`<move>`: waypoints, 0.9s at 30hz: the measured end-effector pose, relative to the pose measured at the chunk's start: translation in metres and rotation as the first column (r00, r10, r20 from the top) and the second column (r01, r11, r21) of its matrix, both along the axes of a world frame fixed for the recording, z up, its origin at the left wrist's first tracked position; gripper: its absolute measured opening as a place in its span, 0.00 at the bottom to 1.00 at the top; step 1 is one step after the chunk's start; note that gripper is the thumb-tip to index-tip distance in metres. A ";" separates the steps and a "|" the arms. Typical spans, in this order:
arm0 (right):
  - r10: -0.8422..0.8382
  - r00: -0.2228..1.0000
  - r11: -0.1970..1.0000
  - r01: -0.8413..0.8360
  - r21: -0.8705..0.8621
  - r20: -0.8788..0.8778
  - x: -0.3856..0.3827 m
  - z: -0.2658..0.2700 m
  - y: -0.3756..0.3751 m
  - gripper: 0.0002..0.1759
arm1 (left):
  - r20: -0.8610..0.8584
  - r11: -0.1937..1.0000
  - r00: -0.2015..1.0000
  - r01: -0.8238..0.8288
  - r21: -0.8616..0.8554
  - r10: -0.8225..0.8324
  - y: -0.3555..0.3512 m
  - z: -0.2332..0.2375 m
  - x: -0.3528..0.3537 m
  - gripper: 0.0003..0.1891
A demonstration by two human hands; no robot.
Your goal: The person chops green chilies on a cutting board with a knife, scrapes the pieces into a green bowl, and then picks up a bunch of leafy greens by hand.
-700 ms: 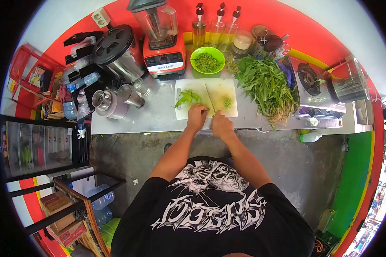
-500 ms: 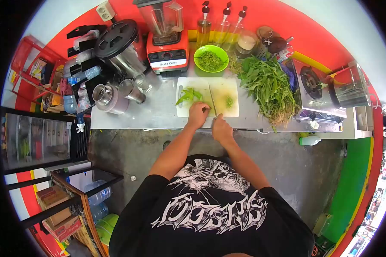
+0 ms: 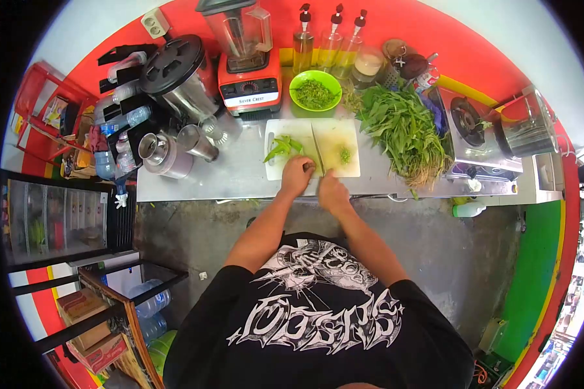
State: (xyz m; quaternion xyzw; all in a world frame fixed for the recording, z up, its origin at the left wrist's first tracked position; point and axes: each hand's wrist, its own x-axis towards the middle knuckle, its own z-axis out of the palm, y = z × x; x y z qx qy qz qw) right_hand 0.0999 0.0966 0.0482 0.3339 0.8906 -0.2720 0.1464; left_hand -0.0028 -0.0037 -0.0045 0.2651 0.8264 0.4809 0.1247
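Observation:
A white cutting board [image 3: 352, 131] lies at the front of the metal counter. My left hand [image 3: 297, 176] is on its lower edge, fingers curled over green leaves [image 3: 283, 148] that stick out behind it to the left. Whatever lies directly under the fingertips is hidden. My right hand [image 3: 333, 192] grips the handle of a knife [image 3: 317, 148], whose long blade points away from me across the board, just right of my left fingertips. To the right of the blade sits a small heap of chopped greens [image 3: 345, 155].
Behind the board stands a lime-green bowl [image 3: 315, 111] of chopped greens. A big leafy bunch [image 3: 402, 129] lies to the right, before a gas stove [image 3: 467, 123]. Further back are a red blender [image 3: 250, 83] and pump bottles [image 3: 303, 48]. Metal cups [image 3: 198, 142] stand left.
The view has shifted slightly. Both hands keep nearly the same places on the board, and the knife blade stays beside my left fingertips.

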 end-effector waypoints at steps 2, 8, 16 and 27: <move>0.030 1.000 1.000 -0.030 0.000 -0.006 -0.008 0.005 0.008 0.22 | -0.040 1.000 0.999 0.008 0.025 -0.007 -0.002 0.000 0.001 0.06; 0.008 1.000 1.000 -0.008 -0.028 -0.004 0.002 0.005 -0.009 0.22 | -0.007 0.999 1.000 0.001 0.033 -0.001 -0.001 -0.003 0.003 0.05; 0.046 0.999 0.999 -0.046 -0.004 -0.024 -0.008 -0.005 0.002 0.20 | -0.102 0.998 0.994 0.044 0.035 -0.040 -0.008 0.002 0.004 0.07; 0.015 1.000 1.000 -0.015 -0.022 -0.005 -0.009 0.002 -0.001 0.21 | -0.182 0.995 0.982 0.066 0.081 -0.050 -0.009 0.002 0.004 0.06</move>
